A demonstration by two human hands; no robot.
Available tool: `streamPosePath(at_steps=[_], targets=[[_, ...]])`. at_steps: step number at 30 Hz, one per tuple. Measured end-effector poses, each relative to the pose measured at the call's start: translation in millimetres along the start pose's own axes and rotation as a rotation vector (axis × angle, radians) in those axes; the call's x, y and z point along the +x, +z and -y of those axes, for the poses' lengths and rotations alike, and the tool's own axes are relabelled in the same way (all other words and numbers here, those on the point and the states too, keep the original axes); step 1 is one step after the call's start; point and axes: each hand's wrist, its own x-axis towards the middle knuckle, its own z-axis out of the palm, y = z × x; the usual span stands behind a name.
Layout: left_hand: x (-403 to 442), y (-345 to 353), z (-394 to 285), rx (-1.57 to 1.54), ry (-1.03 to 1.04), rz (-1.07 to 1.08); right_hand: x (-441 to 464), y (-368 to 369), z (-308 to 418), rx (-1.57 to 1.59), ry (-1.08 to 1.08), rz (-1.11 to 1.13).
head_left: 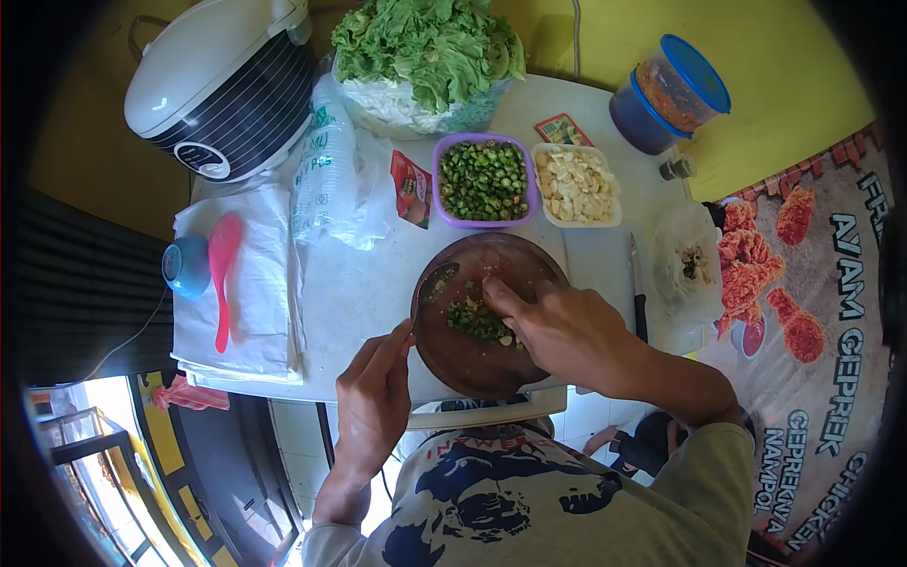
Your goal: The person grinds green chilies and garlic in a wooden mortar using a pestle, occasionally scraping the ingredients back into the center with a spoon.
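Observation:
A round brown mortar-like dish (453, 364) rests at the table's front edge with chopped green chillies (477, 321) and small red bits in it. My left hand (373, 387) is at the dish's left rim, fingers pinched on the thin handle of a spoon (437, 283) whose head lies inside the dish with bits on it. Over the right half of the dish, my right hand (562, 331) is closed, thumb pointing to the chillies. Whatever it grips is hidden beneath the palm and fingers.
Behind the dish stand a purple tub of green chillies (484, 180), a tub of peeled garlic (576, 186) and lettuce (425, 52). A knife (637, 288) and plastic bag (685, 265) lie right. Left are a pink rice paddle (224, 274), blue cup (185, 267) and rice cooker (227, 94).

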Motion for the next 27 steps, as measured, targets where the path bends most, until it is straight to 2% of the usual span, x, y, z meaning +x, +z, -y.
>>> streamPosePath(at_steps=[2,7,9,10,12,13,15,18,20,24,26,27], targets=[[-2,3,7,0.002,0.092,-0.091,10,-5,-1,0.006,-0.006,-0.01],[10,3,1,0.073,0.078,0.0,5,-2,-15,0.128,0.002,0.031],[17,10,6,0.041,0.132,-0.003,1,16,-36,0.479,0.004,-0.179],[20,15,9,0.005,0.174,0.01,-6,18,-38,0.475,0.001,-0.181],[20,24,5,-0.014,0.2,0.047,-29,28,-32,0.717,0.054,-0.321],[21,29,2,-0.034,0.229,0.084,-39,28,-28,0.715,0.05,-0.321],[14,28,-5,-0.028,0.25,0.115,-61,27,-17,0.378,0.05,-0.276],[4,22,-6,-0.041,0.241,0.09,-73,39,-6,0.173,-0.062,-0.22],[-2,10,-8,0.033,0.156,0.001,-70,44,1,0.004,-0.139,-0.186],[-10,-7,-12,0.108,0.039,-0.04,-49,40,0,-0.066,-0.09,-0.238],[-13,-11,-7,0.111,0.034,-0.026,-40,30,-4,0.196,0.032,-0.241],[-13,-12,-5,0.11,0.029,-0.017,-41,27,-3,0.192,0.027,-0.244]])
